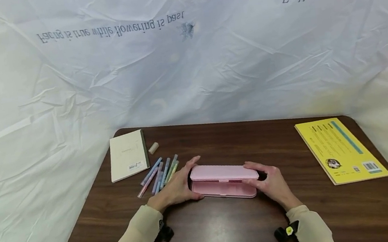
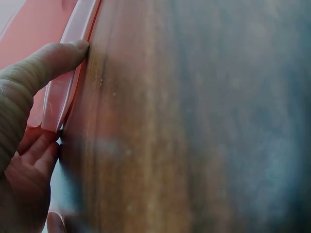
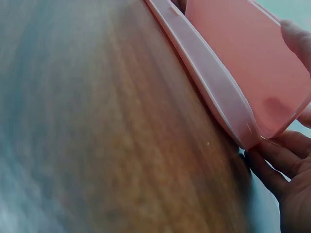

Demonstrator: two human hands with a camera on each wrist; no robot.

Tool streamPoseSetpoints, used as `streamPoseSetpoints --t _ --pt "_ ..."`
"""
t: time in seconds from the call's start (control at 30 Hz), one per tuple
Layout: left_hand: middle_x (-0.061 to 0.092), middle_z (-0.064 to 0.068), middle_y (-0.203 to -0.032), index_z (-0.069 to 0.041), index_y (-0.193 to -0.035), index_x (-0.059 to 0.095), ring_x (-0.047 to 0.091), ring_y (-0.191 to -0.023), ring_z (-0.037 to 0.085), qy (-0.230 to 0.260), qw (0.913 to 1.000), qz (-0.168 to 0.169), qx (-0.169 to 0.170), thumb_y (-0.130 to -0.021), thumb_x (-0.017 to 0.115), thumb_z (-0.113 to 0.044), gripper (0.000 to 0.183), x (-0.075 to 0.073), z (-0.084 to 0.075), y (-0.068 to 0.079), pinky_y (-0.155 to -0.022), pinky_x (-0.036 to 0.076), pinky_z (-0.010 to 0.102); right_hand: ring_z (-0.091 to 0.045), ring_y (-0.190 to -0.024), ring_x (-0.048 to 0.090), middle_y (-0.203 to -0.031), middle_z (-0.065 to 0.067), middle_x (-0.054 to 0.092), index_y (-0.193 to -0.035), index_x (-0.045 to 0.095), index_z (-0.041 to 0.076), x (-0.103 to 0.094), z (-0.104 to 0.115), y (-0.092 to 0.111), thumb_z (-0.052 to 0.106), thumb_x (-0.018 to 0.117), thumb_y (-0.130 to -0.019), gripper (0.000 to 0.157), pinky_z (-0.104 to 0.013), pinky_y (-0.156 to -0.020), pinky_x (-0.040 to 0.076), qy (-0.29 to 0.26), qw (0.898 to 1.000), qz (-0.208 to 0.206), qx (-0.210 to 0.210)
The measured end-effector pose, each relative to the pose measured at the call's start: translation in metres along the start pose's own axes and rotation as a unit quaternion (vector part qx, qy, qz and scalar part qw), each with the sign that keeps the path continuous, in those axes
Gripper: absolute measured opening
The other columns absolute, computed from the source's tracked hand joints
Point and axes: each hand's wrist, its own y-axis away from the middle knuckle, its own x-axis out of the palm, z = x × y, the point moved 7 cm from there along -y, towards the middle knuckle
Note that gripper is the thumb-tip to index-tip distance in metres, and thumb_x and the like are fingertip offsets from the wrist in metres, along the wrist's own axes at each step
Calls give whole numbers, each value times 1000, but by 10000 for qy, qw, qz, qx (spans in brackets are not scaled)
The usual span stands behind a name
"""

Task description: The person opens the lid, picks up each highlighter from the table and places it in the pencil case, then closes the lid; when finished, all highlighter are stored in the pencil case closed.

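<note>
A pink pencil case (image 1: 209,190) lies in the middle of the table, its lid (image 1: 223,172) tilted partly up from the back. My left hand (image 1: 177,185) grips the case at its left end. In the left wrist view the thumb (image 2: 63,56) presses the front wall and other fingers reach the end corner. At the opposite end, my right hand (image 1: 274,182) pinches the lid, thumb at its front edge and index finger over the top. The right wrist view shows its lower fingers (image 3: 274,160) beside the corner of the base (image 3: 214,85).
Left of the case lie several pastel markers (image 1: 157,180) in a loose pile. Behind them are a small whitish block (image 1: 153,147) and a cream notebook (image 1: 125,153). A yellow book (image 1: 343,151) lies at the right of the dark wooden table (image 1: 213,234). White printed sheeting (image 1: 209,73) hangs around it.
</note>
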Motion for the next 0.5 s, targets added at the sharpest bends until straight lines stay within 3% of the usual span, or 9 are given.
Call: streamPoseSetpoints --t 0.23,0.4,0.5 --pt "54 -2 -153 -30 -170 14 58 -131 18 151 9998 3 -138 -77 97 -33 125 0 1 1 -110 46 50 -23 -125 68 -128 -1 76 -123 80 14 -1 1 -3 25 90 -86 40 -12 -103 39 -233 9990 -330 209" --pt "32 -2 -171 -38 -170 7 45 -148 24 59 9997 -98 -231 -76 97 -34 130 0 2 3 -117 40 54 -5 -106 70 -112 -5 80 -112 82 10 -6 6 -6 15 89 -86 27 -15 -96 46 -539 9930 -994 346" --pt "37 5 -168 -41 -169 0 44 -149 25 25 9996 -196 -179 -75 98 -33 136 -1 1 5 -117 40 56 1 -93 68 -102 -11 80 -102 82 5 -12 18 -10 7 87 -87 17 -18 -87 51 -748 9865 -1435 270"
